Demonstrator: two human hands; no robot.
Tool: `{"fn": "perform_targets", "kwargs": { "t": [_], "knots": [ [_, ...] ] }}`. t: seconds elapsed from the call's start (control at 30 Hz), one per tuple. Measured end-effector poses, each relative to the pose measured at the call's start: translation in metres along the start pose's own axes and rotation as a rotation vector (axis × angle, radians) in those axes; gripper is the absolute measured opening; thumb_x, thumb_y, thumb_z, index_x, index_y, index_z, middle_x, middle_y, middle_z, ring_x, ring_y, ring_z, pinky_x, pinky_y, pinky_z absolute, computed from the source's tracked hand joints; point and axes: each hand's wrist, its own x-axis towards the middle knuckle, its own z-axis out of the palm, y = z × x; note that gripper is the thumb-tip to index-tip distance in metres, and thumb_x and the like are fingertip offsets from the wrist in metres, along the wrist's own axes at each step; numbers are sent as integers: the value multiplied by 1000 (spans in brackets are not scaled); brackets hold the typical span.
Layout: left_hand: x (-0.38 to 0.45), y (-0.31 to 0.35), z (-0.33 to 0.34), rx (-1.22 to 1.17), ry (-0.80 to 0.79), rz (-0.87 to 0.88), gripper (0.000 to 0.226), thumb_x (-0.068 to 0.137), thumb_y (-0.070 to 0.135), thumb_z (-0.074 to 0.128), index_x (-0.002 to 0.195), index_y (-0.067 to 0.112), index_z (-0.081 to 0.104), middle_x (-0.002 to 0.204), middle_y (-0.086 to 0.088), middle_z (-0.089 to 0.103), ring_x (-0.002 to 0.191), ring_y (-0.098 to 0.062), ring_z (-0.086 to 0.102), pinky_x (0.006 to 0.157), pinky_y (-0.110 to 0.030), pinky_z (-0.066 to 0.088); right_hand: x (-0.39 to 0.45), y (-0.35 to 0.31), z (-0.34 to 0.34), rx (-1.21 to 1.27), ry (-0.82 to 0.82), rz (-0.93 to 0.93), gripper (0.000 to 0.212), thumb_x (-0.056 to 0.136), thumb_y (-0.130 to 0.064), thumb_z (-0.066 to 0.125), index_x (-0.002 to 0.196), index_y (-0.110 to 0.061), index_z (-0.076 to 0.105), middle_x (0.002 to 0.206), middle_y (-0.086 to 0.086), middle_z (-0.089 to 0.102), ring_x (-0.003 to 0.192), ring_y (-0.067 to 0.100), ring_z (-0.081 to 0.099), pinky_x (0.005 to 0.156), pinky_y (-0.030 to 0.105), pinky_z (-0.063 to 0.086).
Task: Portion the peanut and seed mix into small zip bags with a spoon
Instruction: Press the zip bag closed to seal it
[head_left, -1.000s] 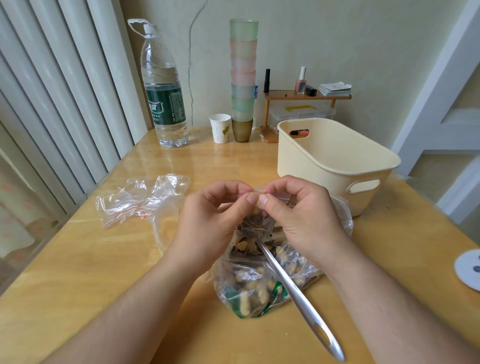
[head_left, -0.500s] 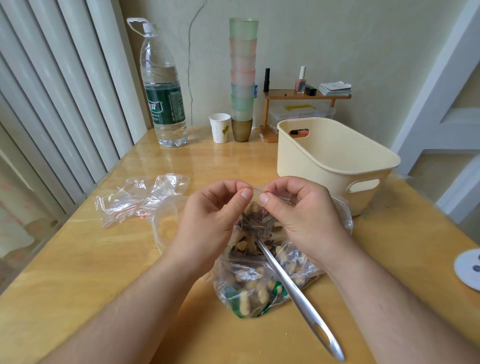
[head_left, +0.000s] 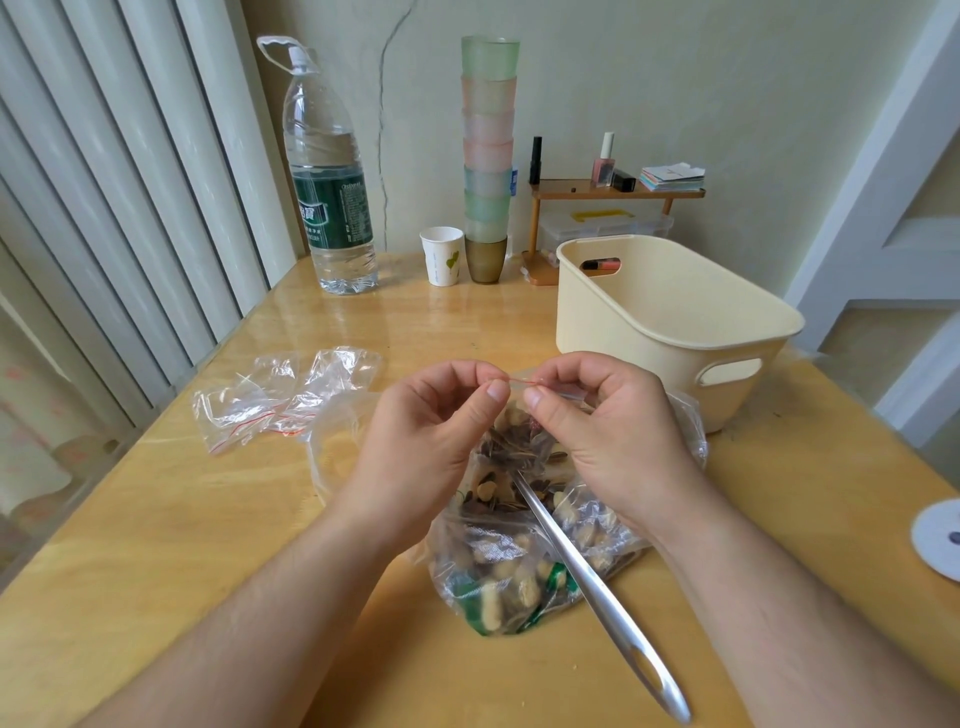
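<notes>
My left hand (head_left: 426, 436) and my right hand (head_left: 608, 431) both pinch the red zip strip at the top of a small zip bag (head_left: 519, 447) that holds dark seeds and peanuts. The small bag hangs between my hands, just above a large clear bag of peanut and seed mix (head_left: 519, 566) lying on the table. A steel spoon (head_left: 608, 608) rests with its bowl buried in the large bag and its handle pointing toward me. Empty small zip bags (head_left: 280, 400) lie crumpled to the left.
A cream plastic basket (head_left: 670, 322) stands at the right rear of the wooden table (head_left: 182, 519). Along the far edge stand a large water bottle (head_left: 327, 176), a paper cup (head_left: 441, 254), a tall stack of cups (head_left: 488, 156) and a small wooden shelf (head_left: 613, 189).
My hands have lifted the small bag slightly and drawn a little apart along its zip strip. The spoon and the large bag have stayed put.
</notes>
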Motion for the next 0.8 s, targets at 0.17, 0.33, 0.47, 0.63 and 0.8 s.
{"fn": "perform_targets", "kwargs": {
  "t": [0.17,0.33,0.47,0.63,0.8],
  "knots": [
    [-1,1,0,-5,-12,3,17,97,25,70,100,8,72,90,-16,68,85,-29,60,88,-55,54,-1,-3,0,-37,-37,-31,4,86,-32,75,89,-34,74,88,-6,73,85,14,67,87,42,59],
    [-3,2,3,51,-28,48,20,92,25,72,101,8,74,91,-16,73,85,-19,68,83,-38,59,-1,-5,-3,-59,-68,-43,13,95,-17,75,88,-28,76,86,-14,73,88,7,68,88,36,57],
    [-4,1,6,38,-21,53,15,94,19,71,100,5,72,83,-4,71,77,-11,67,72,-24,56,-1,-5,-2,-68,-68,-37,15,94,-17,76,87,-30,75,87,-13,73,90,7,68,87,34,57],
    [-4,1,7,35,-52,41,11,98,18,67,96,8,70,77,6,69,73,-7,65,70,-19,53,-1,-2,-2,-85,-79,-42,14,94,-21,75,87,-33,73,89,-15,73,90,4,68,86,33,57],
    [-4,4,7,9,-27,42,13,97,20,67,97,8,70,79,2,71,76,-11,68,72,-27,57,-2,-7,-3,-53,-75,-25,12,93,-19,77,89,-30,76,88,-14,73,88,6,69,84,30,57]
  ]
}}
